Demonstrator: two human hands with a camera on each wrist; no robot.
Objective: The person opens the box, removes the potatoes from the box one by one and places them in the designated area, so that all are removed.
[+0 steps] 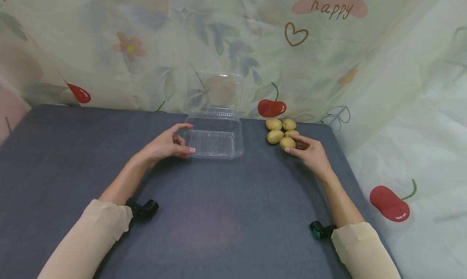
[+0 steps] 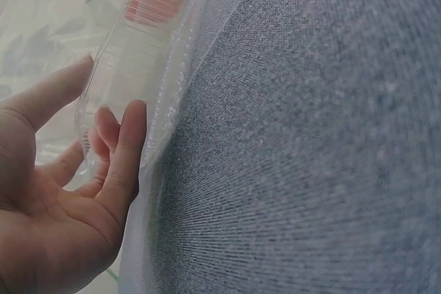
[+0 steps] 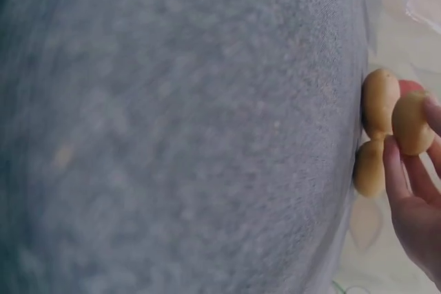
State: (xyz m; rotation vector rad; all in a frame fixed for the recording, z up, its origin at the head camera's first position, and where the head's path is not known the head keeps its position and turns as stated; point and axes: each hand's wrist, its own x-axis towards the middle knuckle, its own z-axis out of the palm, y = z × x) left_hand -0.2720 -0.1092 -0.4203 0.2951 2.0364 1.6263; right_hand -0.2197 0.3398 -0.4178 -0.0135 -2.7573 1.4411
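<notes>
A clear plastic clamshell container (image 1: 215, 154) stands with its lid (image 1: 233, 88) raised at the back of the table. My left hand (image 1: 168, 143) holds its left end, thumb and fingers spread along that side; in the left wrist view the left hand (image 2: 83, 204) meets the container (image 2: 114, 80) at its wall and rim. To the right, my right hand (image 1: 310, 153) pinches the front potato (image 1: 287, 143) of a small group. In the right wrist view this potato (image 3: 411, 125) sits between thumb and fingers, close to other potatoes (image 3: 379, 101).
Several yellow potatoes (image 1: 274, 137) lie clustered near the back right edge of the dark grey table (image 1: 219, 214). A printed curtain (image 1: 153, 48) hangs just behind the table, and more of it is at the right side.
</notes>
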